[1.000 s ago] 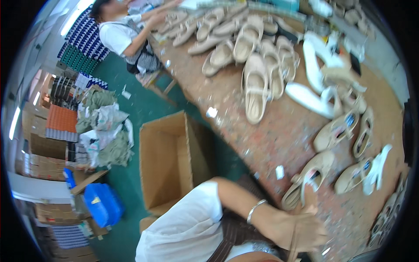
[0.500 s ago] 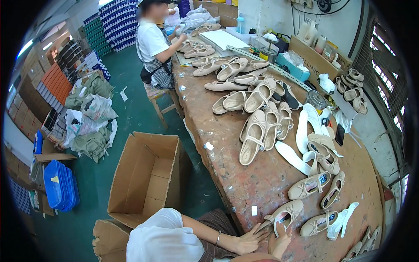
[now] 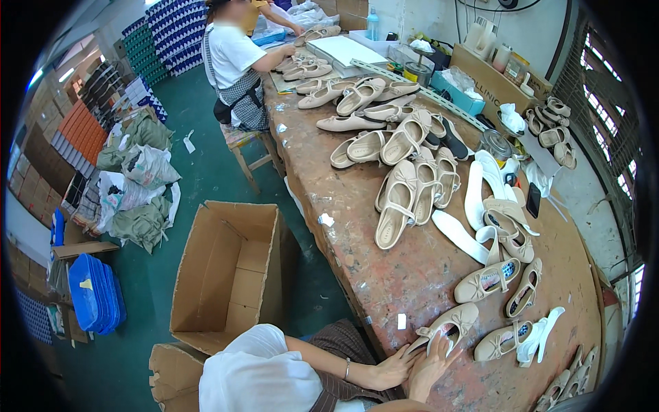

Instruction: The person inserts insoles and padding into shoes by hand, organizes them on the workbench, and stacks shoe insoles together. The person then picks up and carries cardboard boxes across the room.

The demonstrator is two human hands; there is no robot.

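Observation:
A beige flat shoe with a bow lies at the near edge of the worn brown worktable. My left hand, a bracelet on its wrist, has its fingers on the shoe's near end. Beside it, my right hand lies over the shoe's side and opening. Both hands hold this shoe down on the table. Just to the right lie another beige shoe and a white insole piece.
Many beige flats and white insoles cover the table. A seated person in a white shirt works at the far end. An open cardboard box stands on the green floor to my left, with stuffed bags beyond it.
The view has swung so the whole table shows. My hands have come down with the beige shoe to the near table edge and have stayed there for the last half second.

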